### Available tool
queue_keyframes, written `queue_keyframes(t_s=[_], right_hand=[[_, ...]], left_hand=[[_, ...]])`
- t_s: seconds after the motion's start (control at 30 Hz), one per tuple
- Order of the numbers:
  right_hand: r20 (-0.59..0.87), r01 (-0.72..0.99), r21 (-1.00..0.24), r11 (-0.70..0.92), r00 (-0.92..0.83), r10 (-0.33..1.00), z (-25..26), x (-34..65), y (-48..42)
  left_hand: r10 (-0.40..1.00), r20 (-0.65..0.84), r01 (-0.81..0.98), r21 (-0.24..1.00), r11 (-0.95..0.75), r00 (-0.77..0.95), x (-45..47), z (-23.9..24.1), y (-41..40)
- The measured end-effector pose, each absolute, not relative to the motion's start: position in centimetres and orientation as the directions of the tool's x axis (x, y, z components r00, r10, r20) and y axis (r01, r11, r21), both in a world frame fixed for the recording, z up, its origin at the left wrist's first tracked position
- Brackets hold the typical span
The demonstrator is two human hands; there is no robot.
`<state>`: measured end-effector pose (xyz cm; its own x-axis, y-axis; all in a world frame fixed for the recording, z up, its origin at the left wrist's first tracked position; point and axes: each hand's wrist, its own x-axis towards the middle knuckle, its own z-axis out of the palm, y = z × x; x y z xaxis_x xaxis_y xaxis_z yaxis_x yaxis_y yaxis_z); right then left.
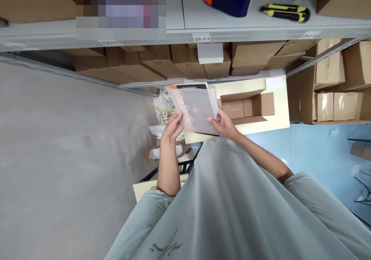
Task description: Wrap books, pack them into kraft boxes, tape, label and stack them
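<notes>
Pale yellow, the tabletop (pixel 281 115) shows behind the milky plastic packet (pixel 193 107) we're gripping, left hand (pixel 173 126) at its seven o'clock, right hand (pixel 226 125) at four. From the packet, an open carton (pixel 256 106) sits on the table at three, grey metal shelving (pixel 246 35) at twelve, blue floor (pixel 319 152) at four.

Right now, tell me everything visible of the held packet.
The packet is flat and rectangular, its covering translucent, whitish and plastic-looking, with faint markings. Orange and black show at its far edge, black at the near one. The left grip pinches its left side; the right grip holds its right, thumb on top. It is slightly askew, left of an open box.
</notes>
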<state>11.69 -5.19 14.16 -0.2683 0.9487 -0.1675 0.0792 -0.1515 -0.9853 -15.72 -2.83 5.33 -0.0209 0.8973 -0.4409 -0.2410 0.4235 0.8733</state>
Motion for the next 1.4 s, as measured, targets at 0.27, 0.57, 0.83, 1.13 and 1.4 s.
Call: queue_keyframes(t_s=[0.27,0.57,0.83,1.13,1.4], right_hand=[[-0.207,-0.116,-0.968,-0.221,-0.115,0.971,13.0,23.0,-5.3],[-0.099,0.088,-0.990,-0.108,0.107,0.989,12.9,33.4,-2.4],[0.252,0.714,-0.623,0.321,-0.206,0.946,19.8,38.2,-0.1],[0.194,0.751,-0.400,0.525,-0.490,0.850,24.3,35.6,1.6],[0.032,0.853,-0.228,0.470,-0.476,0.879,24.5,33.6,1.6]], left_hand=[[0.955,-0.285,-0.131,0.953,0.273,-0.083,-5.6,13.3,-0.3],[0.991,0.131,0.307,0.942,-0.133,0.027,5.9,23.1,-0.3],[0.976,0.135,0.393,0.899,-0.192,0.168,10.3,19.6,0.3],[0.983,0.151,0.354,0.918,-0.180,0.109,8.0,19.6,2.3],[0.924,0.262,0.529,0.761,-0.376,0.279,8.3,19.9,2.6]])
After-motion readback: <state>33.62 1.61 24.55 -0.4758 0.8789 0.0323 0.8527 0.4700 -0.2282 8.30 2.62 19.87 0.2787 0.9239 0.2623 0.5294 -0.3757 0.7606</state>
